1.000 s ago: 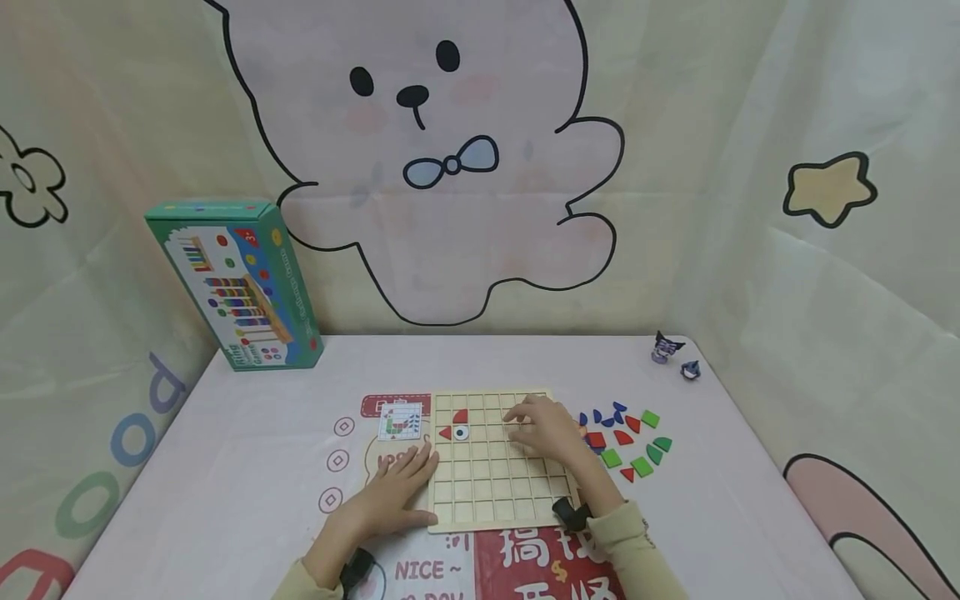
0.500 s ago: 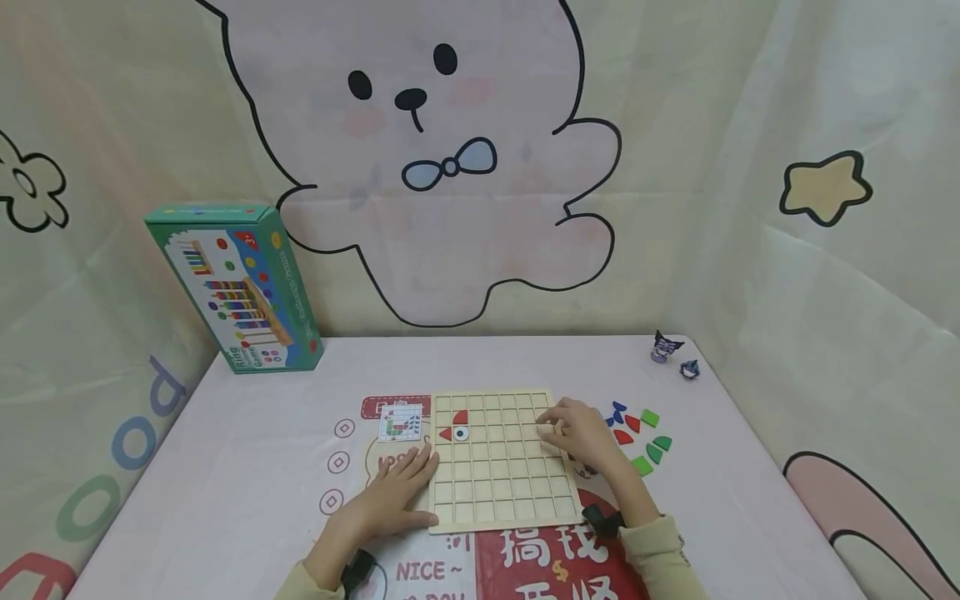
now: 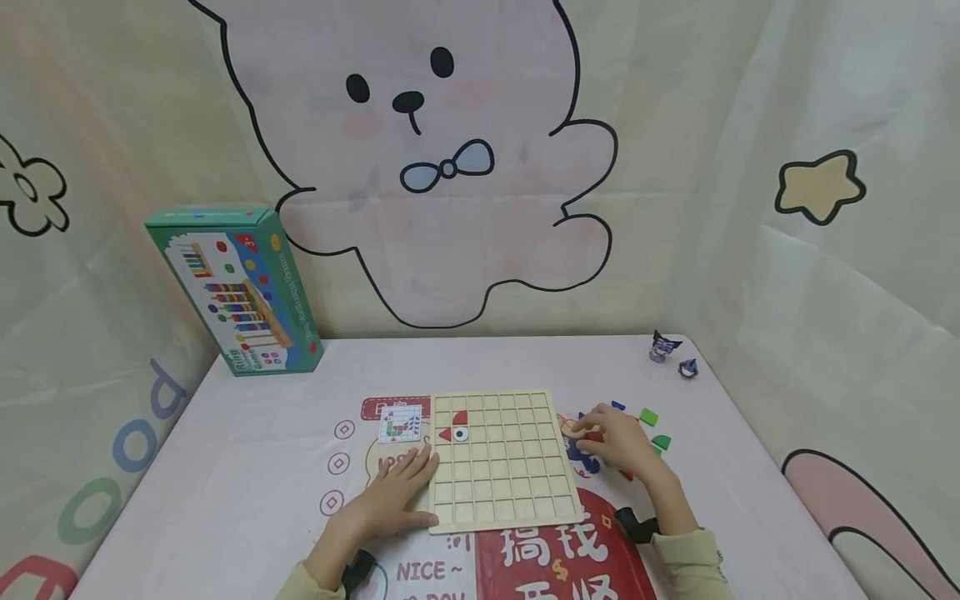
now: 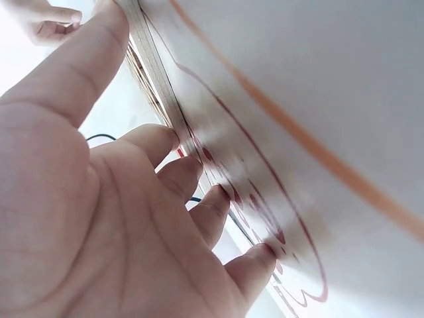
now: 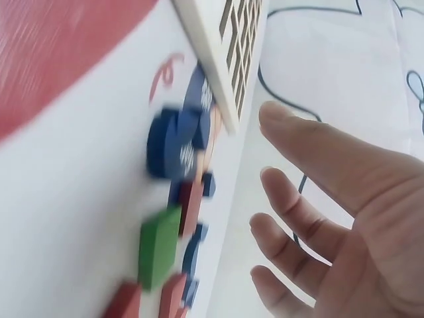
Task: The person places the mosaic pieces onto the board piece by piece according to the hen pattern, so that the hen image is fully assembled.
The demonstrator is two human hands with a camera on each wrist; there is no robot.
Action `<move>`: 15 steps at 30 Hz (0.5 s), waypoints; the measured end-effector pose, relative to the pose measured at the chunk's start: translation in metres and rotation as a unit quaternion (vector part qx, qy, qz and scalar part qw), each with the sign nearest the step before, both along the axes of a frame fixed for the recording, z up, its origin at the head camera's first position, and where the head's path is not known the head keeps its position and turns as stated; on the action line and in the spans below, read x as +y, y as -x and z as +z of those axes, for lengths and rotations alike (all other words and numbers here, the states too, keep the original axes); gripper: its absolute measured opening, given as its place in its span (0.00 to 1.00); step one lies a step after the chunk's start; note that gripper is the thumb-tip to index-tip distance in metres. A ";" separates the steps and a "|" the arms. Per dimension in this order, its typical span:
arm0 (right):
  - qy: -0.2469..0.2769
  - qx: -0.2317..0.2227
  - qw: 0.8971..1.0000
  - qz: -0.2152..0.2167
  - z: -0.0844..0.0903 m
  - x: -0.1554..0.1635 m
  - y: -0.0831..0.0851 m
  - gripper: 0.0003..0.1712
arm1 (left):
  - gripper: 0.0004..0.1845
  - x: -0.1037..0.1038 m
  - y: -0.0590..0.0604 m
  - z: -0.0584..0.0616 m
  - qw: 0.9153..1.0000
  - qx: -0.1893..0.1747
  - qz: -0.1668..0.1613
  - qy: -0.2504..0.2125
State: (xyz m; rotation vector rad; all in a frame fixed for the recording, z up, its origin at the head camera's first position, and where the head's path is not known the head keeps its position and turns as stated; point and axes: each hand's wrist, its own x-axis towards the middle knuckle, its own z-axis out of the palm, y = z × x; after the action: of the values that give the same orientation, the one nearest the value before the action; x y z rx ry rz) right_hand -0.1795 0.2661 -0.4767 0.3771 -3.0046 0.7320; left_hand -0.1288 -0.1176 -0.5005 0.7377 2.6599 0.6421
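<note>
My left hand [image 3: 392, 493] rests with straight fingers along the left edge of a pale wooden grid board [image 3: 504, 471]. On the board's upper left sit a red rounded piece [image 3: 461, 417], a red triangle [image 3: 445, 434] and an eye tile [image 3: 461, 433]. Off the board's right side, my right hand [image 3: 618, 439] hovers over scattered coloured blocks. In the right wrist view its fingers [image 5: 311, 142] are loosely bent and apart, holding nothing. A green block [image 5: 159, 246] and a red block [image 5: 191, 207] lie below it. Some blocks are hidden under this hand in the head view.
A small pattern card [image 3: 401, 423] lies left of the board. A green box [image 3: 255, 292] stands at the back left. Two little figurines [image 3: 663, 347] are near the back right corner. A printed mat [image 3: 570, 558] lies under the board.
My right hand has moved from above the board to the right, over the loose blocks. The left hand and the pieces on the board have stayed put.
</note>
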 end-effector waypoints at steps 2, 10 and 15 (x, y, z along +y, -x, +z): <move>-0.003 -0.005 1.000 -0.002 0.000 0.007 -0.002 0.08 | 0.48 0.000 0.000 0.001 1.000 -0.001 -0.001 -0.002; 0.014 -0.051 0.998 -0.029 -0.002 0.032 -0.010 0.09 | 0.49 0.000 0.000 -0.001 1.000 0.003 -0.005 -0.004; 0.009 -0.068 0.996 -0.049 -0.003 0.044 -0.013 0.09 | 0.48 0.000 0.000 0.000 1.000 0.003 -0.006 -0.007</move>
State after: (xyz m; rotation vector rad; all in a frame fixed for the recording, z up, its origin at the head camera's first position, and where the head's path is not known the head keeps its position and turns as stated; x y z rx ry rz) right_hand -0.1664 0.3102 -0.4799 0.1856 -3.1135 0.8078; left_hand -0.1289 -0.1177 -0.5008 0.7604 2.6570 0.6573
